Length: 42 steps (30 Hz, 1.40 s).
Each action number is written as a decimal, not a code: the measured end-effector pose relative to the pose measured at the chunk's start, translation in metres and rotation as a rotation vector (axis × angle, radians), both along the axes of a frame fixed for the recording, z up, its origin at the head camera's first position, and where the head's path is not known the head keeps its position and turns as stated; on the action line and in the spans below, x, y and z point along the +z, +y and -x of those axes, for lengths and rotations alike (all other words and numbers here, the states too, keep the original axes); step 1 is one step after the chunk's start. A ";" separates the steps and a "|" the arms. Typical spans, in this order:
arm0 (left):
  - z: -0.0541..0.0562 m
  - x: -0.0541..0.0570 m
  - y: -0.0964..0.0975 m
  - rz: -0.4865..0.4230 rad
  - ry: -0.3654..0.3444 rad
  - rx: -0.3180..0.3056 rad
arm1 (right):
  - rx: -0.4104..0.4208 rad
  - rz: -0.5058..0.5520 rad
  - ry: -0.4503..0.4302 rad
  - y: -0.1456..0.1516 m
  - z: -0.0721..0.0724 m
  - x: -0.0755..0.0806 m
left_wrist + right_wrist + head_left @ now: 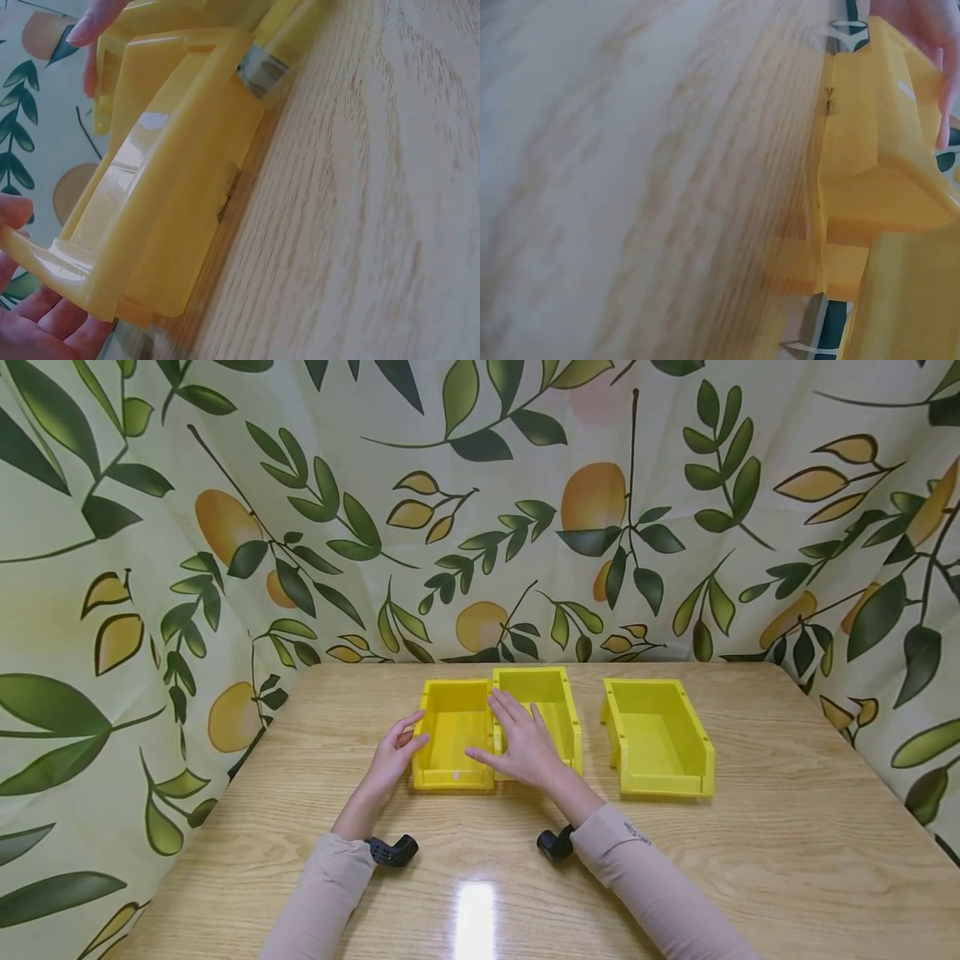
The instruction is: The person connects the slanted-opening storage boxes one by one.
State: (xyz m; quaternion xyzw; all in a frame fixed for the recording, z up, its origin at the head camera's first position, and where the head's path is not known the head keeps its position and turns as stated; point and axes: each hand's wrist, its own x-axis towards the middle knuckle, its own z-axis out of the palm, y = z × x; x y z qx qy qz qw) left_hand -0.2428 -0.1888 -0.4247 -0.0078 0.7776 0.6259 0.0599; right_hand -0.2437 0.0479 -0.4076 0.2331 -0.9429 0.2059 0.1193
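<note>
Left hand (384, 764): pinches the left wall of the left bin (455, 727), thumb inside and fingers outside. That grip should stop the bin from sliding away, I think.
Left bin: the darkest yellow one. It sits on the tabletop (780, 877), low front toward the person, right beside the middle bin (553, 710).
Right hand (525, 747): fingers straight and spread, not gripping anything. It lies over the spot where the two bins meet, with its thumb pointing over the left bin. Maybe it helps keep them side by side, but I can't tell if it presses on the rims.
Middle bin: paler yellow, a bit farther back, so the two fronts don't line up. The right hand hides some of it.
Right bin (656, 739): also pale yellow, with a gap between it and the middle bin. No hand touches it.
Black gadgets (393, 852): one on each wrist, near the bin fronts. They could bump things.
Sleeves (318, 893): pulled back from both hands, so they don't get in the way.
Cloth (510, 485): leafy, hanging like a wall behind the tabletop.
</note>
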 end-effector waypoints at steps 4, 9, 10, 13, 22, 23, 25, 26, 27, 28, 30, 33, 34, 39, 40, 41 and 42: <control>0.000 -0.001 0.000 -0.003 0.001 -0.005 | -0.009 0.008 0.012 -0.001 0.000 -0.002; 0.000 -0.001 0.000 -0.004 -0.001 -0.008 | -0.015 0.008 0.021 -0.001 0.000 -0.003; 0.000 -0.001 0.000 -0.003 -0.002 -0.008 | -0.018 0.004 0.022 -0.001 0.000 -0.003; -0.001 0.000 0.000 0.002 0.000 -0.011 | -0.025 -0.005 0.020 -0.001 0.000 -0.003; -0.001 0.002 0.001 0.003 0.002 -0.007 | -0.031 0.004 0.013 -0.002 0.001 -0.005; -0.001 0.001 0.001 0.003 0.002 -0.007 | -0.030 0.004 0.014 -0.002 0.001 -0.005; -0.001 0.001 0.001 0.007 0.002 -0.006 | -0.031 0.002 0.015 -0.002 0.001 -0.005; -0.001 0.001 0.001 0.008 0.001 -0.005 | -0.032 0.001 0.014 -0.002 0.001 -0.005; -0.001 0.001 0.001 0.008 0.000 -0.004 | -0.033 -0.003 0.013 -0.002 0.001 -0.005; -0.001 0.001 0.001 0.008 0.000 -0.005 | -0.033 -0.005 0.011 -0.002 0.001 -0.005; -0.001 0.000 0.000 0.009 0.001 -0.006 | -0.033 -0.008 0.008 -0.002 0.001 -0.006; 0.000 0.000 0.000 0.008 -0.001 -0.004 | -0.030 -0.007 0.012 -0.003 0.000 -0.006; -0.001 0.000 0.000 0.009 0.001 -0.003 | -0.029 -0.003 0.018 -0.003 0.000 -0.006; -0.001 0.000 0.001 0.003 0.002 0.006 | -0.032 -0.006 0.045 -0.004 0.000 -0.006; -0.001 0.000 0.001 0.006 0.006 0.003 | -0.033 -0.007 0.048 -0.003 0.000 -0.006; -0.001 0.000 0.001 0.004 0.006 0.004 | -0.035 -0.012 0.046 -0.003 0.000 -0.006; -0.001 0.000 0.002 0.003 0.006 0.005 | -0.037 -0.016 0.044 -0.003 0.000 -0.006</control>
